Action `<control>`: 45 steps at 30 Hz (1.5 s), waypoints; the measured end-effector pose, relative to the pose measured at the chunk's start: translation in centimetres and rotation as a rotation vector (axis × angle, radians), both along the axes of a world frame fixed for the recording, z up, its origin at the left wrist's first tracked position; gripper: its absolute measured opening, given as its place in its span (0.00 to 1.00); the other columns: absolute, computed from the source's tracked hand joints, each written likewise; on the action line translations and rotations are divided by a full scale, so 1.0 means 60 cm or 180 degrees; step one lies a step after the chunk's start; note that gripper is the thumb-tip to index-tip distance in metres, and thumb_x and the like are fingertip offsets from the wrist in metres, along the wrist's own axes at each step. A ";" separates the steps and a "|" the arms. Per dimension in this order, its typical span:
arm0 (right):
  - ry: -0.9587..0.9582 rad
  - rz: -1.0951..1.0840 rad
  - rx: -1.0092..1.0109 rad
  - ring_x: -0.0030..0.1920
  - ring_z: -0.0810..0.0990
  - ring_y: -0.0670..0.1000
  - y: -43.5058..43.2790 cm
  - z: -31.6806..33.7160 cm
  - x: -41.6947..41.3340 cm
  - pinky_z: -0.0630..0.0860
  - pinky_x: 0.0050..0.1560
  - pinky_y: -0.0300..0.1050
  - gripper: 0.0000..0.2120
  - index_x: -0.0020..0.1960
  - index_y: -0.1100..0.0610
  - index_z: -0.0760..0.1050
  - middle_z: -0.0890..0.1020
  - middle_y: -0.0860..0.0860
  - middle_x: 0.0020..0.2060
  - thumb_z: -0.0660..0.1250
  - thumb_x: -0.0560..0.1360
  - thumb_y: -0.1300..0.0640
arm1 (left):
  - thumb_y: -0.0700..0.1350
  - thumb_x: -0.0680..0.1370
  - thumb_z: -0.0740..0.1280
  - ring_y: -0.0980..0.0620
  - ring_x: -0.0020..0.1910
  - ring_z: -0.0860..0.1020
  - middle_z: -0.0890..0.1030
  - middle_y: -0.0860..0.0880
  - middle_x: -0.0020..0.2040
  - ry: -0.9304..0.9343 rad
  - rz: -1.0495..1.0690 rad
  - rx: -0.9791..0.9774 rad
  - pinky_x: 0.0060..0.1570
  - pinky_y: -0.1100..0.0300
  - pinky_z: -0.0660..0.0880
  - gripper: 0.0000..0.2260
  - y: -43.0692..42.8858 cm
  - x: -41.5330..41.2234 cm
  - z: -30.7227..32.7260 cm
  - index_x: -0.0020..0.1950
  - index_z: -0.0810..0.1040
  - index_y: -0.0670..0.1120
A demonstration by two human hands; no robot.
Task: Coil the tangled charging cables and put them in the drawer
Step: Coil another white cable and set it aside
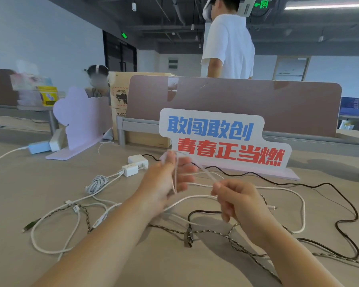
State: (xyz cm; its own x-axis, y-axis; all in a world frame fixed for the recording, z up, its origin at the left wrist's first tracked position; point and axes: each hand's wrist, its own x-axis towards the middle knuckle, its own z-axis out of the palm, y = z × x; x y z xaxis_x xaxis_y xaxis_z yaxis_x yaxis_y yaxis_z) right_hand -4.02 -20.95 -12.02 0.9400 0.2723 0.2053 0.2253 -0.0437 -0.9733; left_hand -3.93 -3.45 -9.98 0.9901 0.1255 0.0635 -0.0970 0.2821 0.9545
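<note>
- Head view: the right hand (234, 201) pinches the white cable (204, 172) between thumb and forefinger, with its other fingers curled under.
- The left hand (166, 181), mid-frame, holds a loop of the cable. Its thumb presses on the strand and its other fingers are spread apart.
- Between the hands the cable runs taut and motion-blurred, slanting from upper left to lower right. Its slack trails rightward across the table (50, 183).
- A braided cable (211, 232) sprawls under the wrists.
- A lettered sign (224, 139) stands just behind the hands, and bare tabletop shows between the forearms.

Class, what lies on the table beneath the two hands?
White cable, braided cable and a black plug. Their stretches under the right forearm are hidden.
</note>
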 end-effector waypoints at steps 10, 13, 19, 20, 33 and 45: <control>-0.0443 -0.1258 -0.1896 0.26 0.68 0.49 0.002 -0.002 0.004 0.69 0.31 0.42 0.29 0.29 0.58 0.68 0.69 0.50 0.23 0.60 0.66 0.30 | 0.53 0.82 0.55 0.48 0.33 0.84 0.83 0.45 0.33 -0.0312 -0.0112 -0.2002 0.39 0.49 0.82 0.18 0.003 0.003 0.013 0.41 0.74 0.43; -0.0951 -0.1543 -0.1025 0.28 0.68 0.53 -0.006 -0.003 0.007 0.70 0.32 0.50 0.24 0.31 0.61 0.72 0.72 0.57 0.25 0.67 0.70 0.41 | 0.54 0.82 0.55 0.54 0.24 0.77 0.76 0.50 0.27 -0.0294 -0.0079 -0.2299 0.33 0.54 0.82 0.19 0.012 0.011 0.013 0.37 0.73 0.45; -0.0970 -0.0850 0.0123 0.30 0.70 0.44 -0.013 0.011 0.003 0.69 0.32 0.36 0.06 0.40 0.56 0.79 0.74 0.47 0.26 0.68 0.72 0.64 | 0.54 0.82 0.55 0.57 0.21 0.68 0.70 0.50 0.26 0.0057 0.0472 -0.0856 0.26 0.64 0.73 0.19 0.017 0.022 0.005 0.41 0.73 0.43; -0.1037 -0.0846 0.0110 0.30 0.72 0.44 -0.011 0.013 0.001 0.71 0.33 0.35 0.06 0.40 0.55 0.80 0.77 0.47 0.27 0.68 0.73 0.64 | 0.55 0.82 0.56 0.57 0.22 0.68 0.71 0.50 0.29 0.0160 0.0498 -0.0369 0.26 0.63 0.73 0.19 0.013 0.020 -0.001 0.42 0.74 0.43; -0.1253 -0.1273 -0.0637 0.22 0.71 0.43 0.018 0.006 -0.012 0.68 0.24 0.33 0.06 0.36 0.51 0.77 0.73 0.46 0.21 0.70 0.71 0.56 | 0.66 0.72 0.57 0.58 0.26 0.65 0.76 0.53 0.33 0.0098 -0.1879 0.1915 0.27 0.68 0.64 0.21 -0.030 -0.022 -0.025 0.42 0.79 0.50; 0.0100 -0.0291 -0.0986 0.23 0.69 0.47 0.009 0.007 0.001 0.75 0.32 0.45 0.17 0.37 0.59 0.79 0.70 0.47 0.22 0.65 0.74 0.46 | 0.56 0.81 0.53 0.45 0.39 0.83 0.85 0.42 0.43 -0.0374 0.0433 0.0006 0.42 0.51 0.81 0.23 0.020 0.005 0.005 0.48 0.79 0.39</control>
